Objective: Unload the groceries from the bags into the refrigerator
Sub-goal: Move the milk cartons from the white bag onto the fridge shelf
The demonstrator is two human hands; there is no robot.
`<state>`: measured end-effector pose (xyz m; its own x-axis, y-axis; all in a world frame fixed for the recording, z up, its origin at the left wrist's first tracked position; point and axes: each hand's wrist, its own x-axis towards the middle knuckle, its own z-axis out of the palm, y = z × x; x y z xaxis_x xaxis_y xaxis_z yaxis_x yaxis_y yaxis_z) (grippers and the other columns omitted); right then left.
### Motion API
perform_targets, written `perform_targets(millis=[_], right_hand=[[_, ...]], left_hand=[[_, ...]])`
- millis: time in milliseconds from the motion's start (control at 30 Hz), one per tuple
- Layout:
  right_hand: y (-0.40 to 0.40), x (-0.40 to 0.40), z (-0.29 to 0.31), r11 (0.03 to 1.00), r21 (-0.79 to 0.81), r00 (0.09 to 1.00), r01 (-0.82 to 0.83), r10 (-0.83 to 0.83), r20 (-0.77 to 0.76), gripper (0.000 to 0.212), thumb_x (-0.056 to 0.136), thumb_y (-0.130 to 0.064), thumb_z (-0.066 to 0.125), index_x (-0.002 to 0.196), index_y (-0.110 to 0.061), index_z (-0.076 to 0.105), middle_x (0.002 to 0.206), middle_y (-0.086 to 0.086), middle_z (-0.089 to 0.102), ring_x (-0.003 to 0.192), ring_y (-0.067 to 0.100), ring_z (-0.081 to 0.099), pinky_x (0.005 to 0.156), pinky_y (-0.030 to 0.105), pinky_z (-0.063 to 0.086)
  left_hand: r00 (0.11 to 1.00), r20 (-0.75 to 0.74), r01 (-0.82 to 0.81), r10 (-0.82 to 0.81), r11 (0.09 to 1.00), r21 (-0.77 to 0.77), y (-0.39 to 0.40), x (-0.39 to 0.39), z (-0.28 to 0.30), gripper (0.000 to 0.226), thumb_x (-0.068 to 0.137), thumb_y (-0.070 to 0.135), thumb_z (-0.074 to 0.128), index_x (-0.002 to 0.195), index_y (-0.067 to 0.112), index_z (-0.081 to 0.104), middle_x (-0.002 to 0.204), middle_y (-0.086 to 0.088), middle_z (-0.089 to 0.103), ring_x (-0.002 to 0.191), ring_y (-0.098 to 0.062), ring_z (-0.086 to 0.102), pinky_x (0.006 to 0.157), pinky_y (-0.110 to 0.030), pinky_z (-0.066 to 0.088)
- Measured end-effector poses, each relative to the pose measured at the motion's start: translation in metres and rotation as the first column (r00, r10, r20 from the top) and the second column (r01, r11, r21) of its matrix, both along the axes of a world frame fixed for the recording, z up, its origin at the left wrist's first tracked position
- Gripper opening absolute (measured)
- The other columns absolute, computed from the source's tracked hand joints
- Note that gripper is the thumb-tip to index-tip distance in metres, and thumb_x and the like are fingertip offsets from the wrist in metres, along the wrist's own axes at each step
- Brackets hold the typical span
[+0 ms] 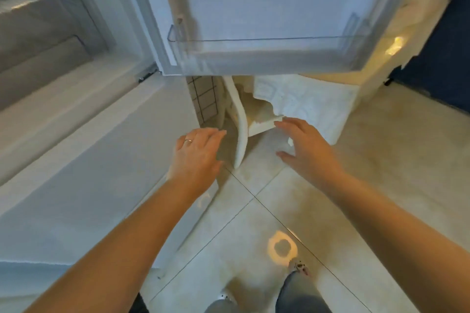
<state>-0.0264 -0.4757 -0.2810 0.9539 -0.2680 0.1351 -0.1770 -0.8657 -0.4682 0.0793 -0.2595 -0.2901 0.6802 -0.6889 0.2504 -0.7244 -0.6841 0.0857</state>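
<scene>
The refrigerator (pixel 84 140) stands at the left with its upper door (pixel 267 7) swung open toward me. A clear door shelf (pixel 267 53) along the door's bottom holds nothing I can see. Inside, at the top left, a translucent drawer (pixel 50 40) shows. My left hand (pixel 197 152), with a ring on one finger, hovers with straight fingers beside the closed lower door. My right hand (pixel 304 146) is spread open above the floor, its fingertips near a torn white bag (pixel 305 107) below the open door. Neither hand holds anything.
A white chair leg (pixel 240 132) runs down between my hands. Beige floor tiles (pixel 279 211) fill the lower right, with a round light reflection. My legs and shoes show at the bottom edge. A dark blue surface (pixel 442 58) lies at the far right.
</scene>
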Motion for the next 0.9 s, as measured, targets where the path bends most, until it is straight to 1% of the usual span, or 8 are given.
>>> perform_targets(millis=[100,200,267,400,500,700,900], right_hand=[[-0.053,-0.044,-0.013,0.992,0.008,0.991,0.128,-0.128,-0.035,0.062,0.081,-0.019,0.07,0.137,-0.021,0.043,0.145,0.003,0.038,0.13,0.023,0.038,0.104,0.035,0.035],[-0.113,-0.087,-0.02,0.975,0.002,0.973,0.221,-0.22,-0.075,0.063,0.082,-0.02,0.069,0.138,-0.019,0.042,0.146,0.005,0.037,0.132,0.024,0.036,0.105,0.033,0.032],[-0.156,-0.115,-0.023,0.962,-0.005,0.957,0.274,-0.273,-0.101,0.064,0.08,-0.019,0.071,0.138,-0.016,0.042,0.144,0.009,0.039,0.131,0.025,0.037,0.106,0.032,0.029],[-0.239,-0.166,-0.032,0.951,-0.028,0.94,0.308,-0.309,-0.143,0.065,0.078,-0.018,0.073,0.136,-0.013,0.044,0.141,0.014,0.041,0.128,0.031,0.04,0.106,0.038,0.031],[-0.292,-0.193,-0.037,0.948,-0.07,0.93,0.312,-0.32,-0.182,0.067,0.078,-0.021,0.073,0.138,-0.014,0.042,0.142,0.012,0.04,0.129,0.03,0.04,0.105,0.04,0.035],[-0.379,-0.204,-0.041,0.946,-0.086,0.925,0.312,-0.323,-0.201,0.066,0.082,-0.024,0.07,0.14,-0.017,0.04,0.145,0.009,0.038,0.132,0.026,0.037,0.105,0.036,0.033],[-0.462,-0.164,-0.05,0.963,-0.062,0.941,0.261,-0.269,-0.207,0.066,0.082,-0.024,0.069,0.14,-0.018,0.038,0.146,0.008,0.036,0.132,0.027,0.037,0.107,0.038,0.034]], left_hand=[[0.993,-0.052,0.107,-0.107,0.994,0.002,-0.061,-0.018,-0.015,0.065,0.068,0.022,0.079,0.127,0.014,0.054,0.123,-0.006,0.057,0.115,-0.03,0.053,0.096,-0.05,0.04],[0.971,-0.084,0.223,-0.222,0.975,-0.001,-0.129,-0.045,-0.029,0.064,0.069,0.024,0.078,0.126,0.011,0.054,0.121,-0.01,0.059,0.112,-0.033,0.054,0.09,-0.052,0.046],[0.962,-0.092,0.259,-0.258,0.966,-0.001,-0.178,-0.069,-0.036,0.064,0.07,0.026,0.078,0.128,0.011,0.053,0.122,-0.011,0.058,0.113,-0.032,0.054,0.09,-0.051,0.046],[0.938,-0.14,0.319,-0.316,0.948,-0.007,-0.272,-0.113,-0.046,0.064,0.076,0.03,0.074,0.132,0.013,0.049,0.129,-0.009,0.055,0.12,-0.031,0.05,0.096,-0.048,0.042],[0.926,-0.16,0.346,-0.342,0.938,-0.002,-0.335,-0.13,-0.05,0.065,0.077,0.031,0.073,0.134,0.016,0.046,0.132,-0.007,0.053,0.122,-0.028,0.048,0.097,-0.045,0.041],[0.926,-0.169,0.344,-0.338,0.939,0.011,-0.424,-0.137,-0.052,0.061,0.077,0.029,0.073,0.132,0.015,0.049,0.13,-0.008,0.055,0.12,-0.03,0.05,0.096,-0.045,0.04],[0.935,-0.164,0.319,-0.316,0.948,-0.004,-0.507,-0.103,-0.06,0.062,0.072,0.026,0.078,0.127,0.013,0.053,0.123,-0.011,0.058,0.113,-0.034,0.054,0.086,-0.046,0.045]])
